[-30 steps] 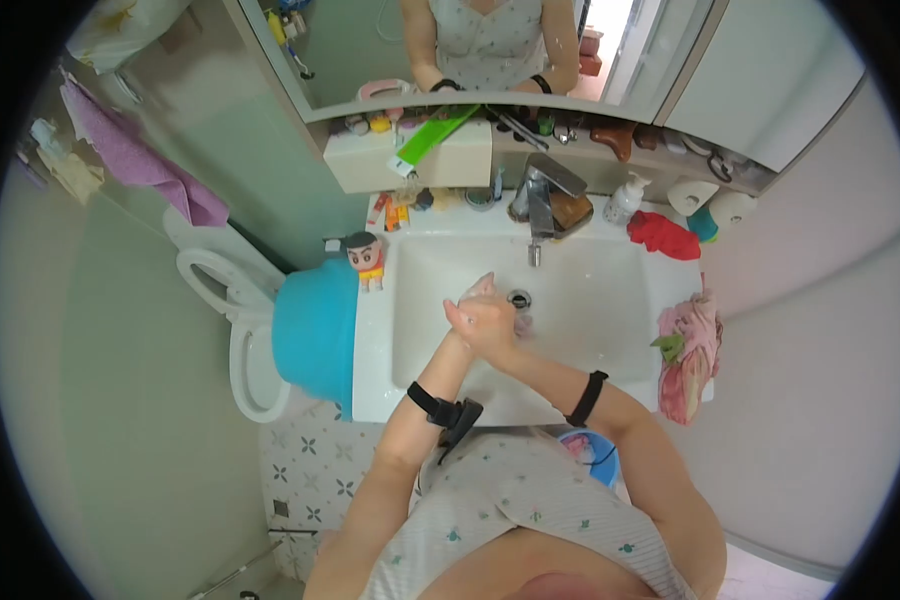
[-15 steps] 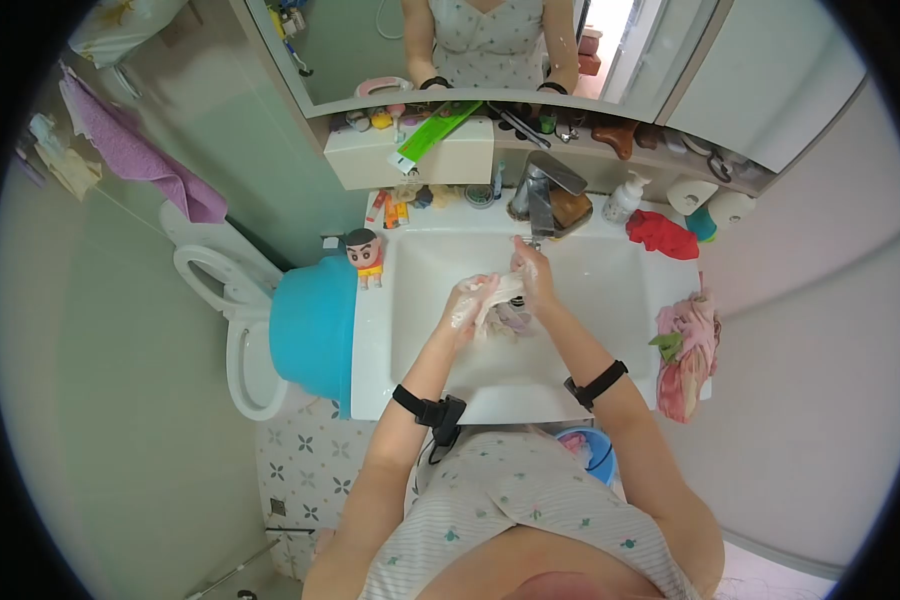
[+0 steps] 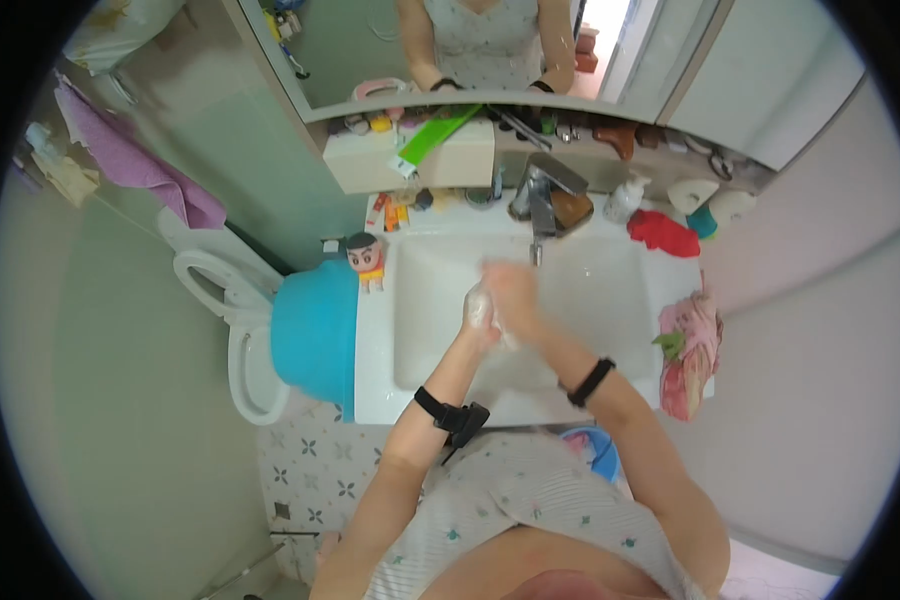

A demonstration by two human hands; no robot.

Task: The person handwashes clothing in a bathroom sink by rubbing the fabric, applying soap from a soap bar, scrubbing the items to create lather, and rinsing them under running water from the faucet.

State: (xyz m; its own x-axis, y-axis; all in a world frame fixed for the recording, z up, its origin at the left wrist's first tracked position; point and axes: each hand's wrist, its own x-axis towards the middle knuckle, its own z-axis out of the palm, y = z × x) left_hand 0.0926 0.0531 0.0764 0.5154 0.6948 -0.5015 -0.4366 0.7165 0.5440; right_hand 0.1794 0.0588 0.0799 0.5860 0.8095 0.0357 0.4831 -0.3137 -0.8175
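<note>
Over the white sink [image 3: 610, 330], my two hands are pressed together around a pale wet cloth [image 3: 508, 340]. Only a small part of the cloth shows below the fingers. My left hand [image 3: 478, 310], covered in white suds, is closed on it from the left. Lying over it from the right, my right hand [image 3: 513, 296] is closed too, though its fingers are smeared by motion. The faucet [image 3: 550, 195] stands just behind the hands, its spout pointing into the basin.
On the right rim lie a red cloth [image 3: 664, 233] and a pink cloth [image 3: 688, 360], with a pump bottle [image 3: 625, 198] behind. A toy figure [image 3: 365, 262] stands on the left rim, beside a blue tub [image 3: 314, 340]. Below the counter sits a blue bucket [image 3: 603, 455].
My right hand has moved left and down from the spout onto my left hand. The cloth, stretched between the hands before, is now bunched and mostly hidden.
</note>
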